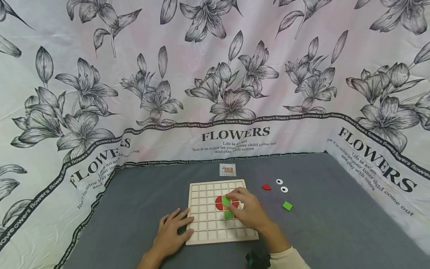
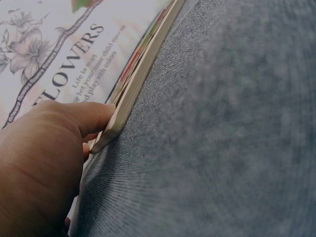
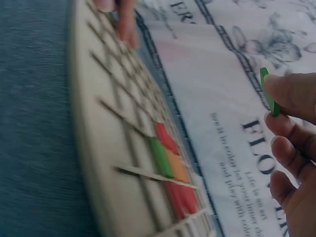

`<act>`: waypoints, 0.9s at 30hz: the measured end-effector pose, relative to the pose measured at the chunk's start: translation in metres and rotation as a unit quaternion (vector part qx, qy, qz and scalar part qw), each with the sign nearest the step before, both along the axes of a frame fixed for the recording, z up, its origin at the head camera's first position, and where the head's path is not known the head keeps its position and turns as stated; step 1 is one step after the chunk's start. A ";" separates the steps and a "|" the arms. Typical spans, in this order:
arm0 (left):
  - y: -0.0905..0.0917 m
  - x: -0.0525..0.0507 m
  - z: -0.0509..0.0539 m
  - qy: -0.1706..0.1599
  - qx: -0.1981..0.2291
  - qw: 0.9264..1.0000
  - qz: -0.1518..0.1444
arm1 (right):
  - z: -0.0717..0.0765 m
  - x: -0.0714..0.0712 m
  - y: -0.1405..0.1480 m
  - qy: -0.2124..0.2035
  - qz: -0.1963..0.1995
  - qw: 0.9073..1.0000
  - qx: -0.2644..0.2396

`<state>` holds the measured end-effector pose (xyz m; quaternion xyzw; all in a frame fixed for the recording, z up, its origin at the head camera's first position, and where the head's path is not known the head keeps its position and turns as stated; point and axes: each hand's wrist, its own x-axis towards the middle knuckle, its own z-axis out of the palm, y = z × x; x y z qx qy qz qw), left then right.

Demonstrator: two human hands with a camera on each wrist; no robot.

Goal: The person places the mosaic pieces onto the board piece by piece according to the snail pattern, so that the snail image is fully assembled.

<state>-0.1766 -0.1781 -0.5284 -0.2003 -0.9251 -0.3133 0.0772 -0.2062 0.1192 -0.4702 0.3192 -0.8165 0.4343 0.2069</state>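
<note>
My right hand (image 1: 250,210) pinches a green square tile (image 3: 269,94) between thumb and fingertip, above a pale wooden grid board (image 1: 206,226). On the board lie red pieces (image 1: 219,203), an orange piece (image 3: 177,167) and another green tile (image 1: 228,215); the hand partly hides this cluster in the head view. Fingers spread, my left hand (image 1: 172,232) rests against the board's left edge. Its thumb touches the board's side (image 2: 123,106) in the left wrist view.
Right of the board lie a red piece (image 1: 266,187), two white ring-like pieces with dark centres (image 1: 279,182) and a green tile (image 1: 287,206). A small picture card (image 1: 227,170) lies behind the board. Flower-printed cloth (image 1: 235,142) rises behind the grey table surface (image 1: 141,201).
</note>
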 end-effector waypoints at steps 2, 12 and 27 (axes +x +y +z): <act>0.000 0.000 0.000 -0.001 -0.001 1.000 0.000 | -0.006 -0.001 -0.005 -0.010 -0.005 1.000 0.007; -0.001 0.000 -0.001 -0.004 0.001 1.000 0.002 | -0.033 -0.003 -0.015 -0.022 -0.031 0.998 0.050; 0.000 0.000 0.000 -0.015 0.000 1.000 0.001 | -0.053 -0.008 -0.022 0.057 -0.034 0.991 0.117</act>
